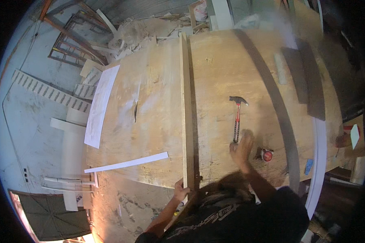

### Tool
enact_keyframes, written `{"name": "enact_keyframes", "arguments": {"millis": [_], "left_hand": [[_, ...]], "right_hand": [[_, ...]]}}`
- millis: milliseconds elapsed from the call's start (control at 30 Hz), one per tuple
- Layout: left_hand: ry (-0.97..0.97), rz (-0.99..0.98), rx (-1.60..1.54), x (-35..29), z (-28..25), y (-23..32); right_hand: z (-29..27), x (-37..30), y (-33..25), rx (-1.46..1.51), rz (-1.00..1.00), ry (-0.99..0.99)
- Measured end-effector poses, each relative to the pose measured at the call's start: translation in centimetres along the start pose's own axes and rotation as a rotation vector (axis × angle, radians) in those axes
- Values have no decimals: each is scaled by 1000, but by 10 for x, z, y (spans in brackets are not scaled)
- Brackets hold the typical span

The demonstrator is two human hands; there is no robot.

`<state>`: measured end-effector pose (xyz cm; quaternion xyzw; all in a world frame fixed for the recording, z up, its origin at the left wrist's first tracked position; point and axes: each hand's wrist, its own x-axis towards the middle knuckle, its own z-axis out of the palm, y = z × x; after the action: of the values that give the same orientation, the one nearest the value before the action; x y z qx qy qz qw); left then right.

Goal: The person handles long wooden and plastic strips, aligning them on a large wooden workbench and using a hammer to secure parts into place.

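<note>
A long, narrow plywood board point(186, 117) stands on edge across the wooden worktable, running away from me. My left hand point(181, 190) is closed around its near end, thumb on the right side. To the right of the board lies a claw hammer point(237, 115) with a dark head and a red and black handle. My right hand point(242, 149) is at the near end of that handle; its fingers are blurred, and whether they grip it I cannot tell. A round red and white tape measure point(267, 155) sits just right of this hand.
White strips point(127, 163) and a white sheet point(102, 107) lie along the table's left side. On the right are a long dark curved strip point(271, 89), dark panels point(312, 85) and a long white strip point(318, 162). Scrap pieces point(150, 32) pile up beyond the table's far edge.
</note>
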<state>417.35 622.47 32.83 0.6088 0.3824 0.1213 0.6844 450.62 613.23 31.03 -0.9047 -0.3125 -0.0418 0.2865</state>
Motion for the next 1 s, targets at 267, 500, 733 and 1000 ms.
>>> {"name": "enact_keyframes", "arguments": {"millis": [267,500,733,1000], "left_hand": [[5,35,-55,3,-3,-19],[-76,132,-217,-3,-3,-6],[-23,95,-426,4,17,-25],[138,307,52,-40,51,-45]], "right_hand": [[-107,-108,-101,1041,-682,-658],[-137,-179,-201,1281,-967,-690],[-168,-210,-218,1399,-515,-595],[-195,-266,-98,1567,-25,-254]]}}
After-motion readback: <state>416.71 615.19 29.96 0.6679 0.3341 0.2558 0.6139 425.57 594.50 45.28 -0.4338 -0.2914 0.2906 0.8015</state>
